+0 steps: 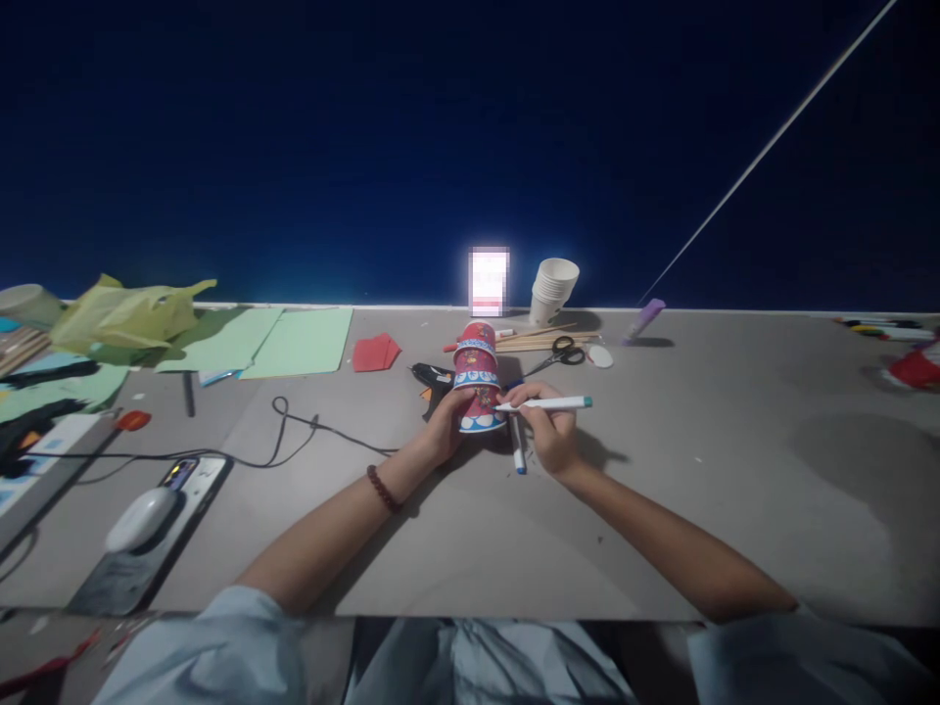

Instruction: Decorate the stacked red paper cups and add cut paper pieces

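My left hand is closed around the lower part of a tower of decorated paper cups, red with blue and white bands, tilted over the table. A white marker with a teal end is pinched in my right hand. Its tip meets or nearly meets the lowest cup; I cannot tell which. Below my hands, another white marker with a blue end lies on the table. Just behind my left hand rests a black glue gun, partly hidden by the cups.
Black scissors, wooden sticks, stacked white cups and a lit screen stand or lie behind. A cable crosses the left side near a phone and power strip. Green paper lies back left.
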The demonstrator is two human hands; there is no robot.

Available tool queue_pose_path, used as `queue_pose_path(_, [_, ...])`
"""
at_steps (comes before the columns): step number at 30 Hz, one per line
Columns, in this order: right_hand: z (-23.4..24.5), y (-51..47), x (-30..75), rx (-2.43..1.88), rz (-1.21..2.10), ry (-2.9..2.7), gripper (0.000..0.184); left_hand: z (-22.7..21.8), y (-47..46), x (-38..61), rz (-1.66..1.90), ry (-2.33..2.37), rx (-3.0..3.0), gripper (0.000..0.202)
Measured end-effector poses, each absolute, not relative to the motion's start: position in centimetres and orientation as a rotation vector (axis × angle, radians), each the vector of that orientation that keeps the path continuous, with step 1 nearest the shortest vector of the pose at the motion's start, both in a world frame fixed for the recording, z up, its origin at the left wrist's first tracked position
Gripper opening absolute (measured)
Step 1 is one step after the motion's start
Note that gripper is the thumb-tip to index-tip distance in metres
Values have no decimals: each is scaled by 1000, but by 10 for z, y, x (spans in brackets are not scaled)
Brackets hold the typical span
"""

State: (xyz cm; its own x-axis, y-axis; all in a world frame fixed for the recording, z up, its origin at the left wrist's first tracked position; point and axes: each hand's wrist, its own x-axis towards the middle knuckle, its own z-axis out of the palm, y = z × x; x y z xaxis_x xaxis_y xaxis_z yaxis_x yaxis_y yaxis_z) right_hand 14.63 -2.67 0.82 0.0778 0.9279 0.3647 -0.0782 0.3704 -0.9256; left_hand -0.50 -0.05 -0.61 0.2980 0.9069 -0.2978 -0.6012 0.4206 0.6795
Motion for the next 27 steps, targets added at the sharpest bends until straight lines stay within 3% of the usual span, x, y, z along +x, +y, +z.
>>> queue_pose_path(27, [9, -28, 147, -948, 876, -1332, 11, -7, -1, -5, 1067, 683, 512, 25])
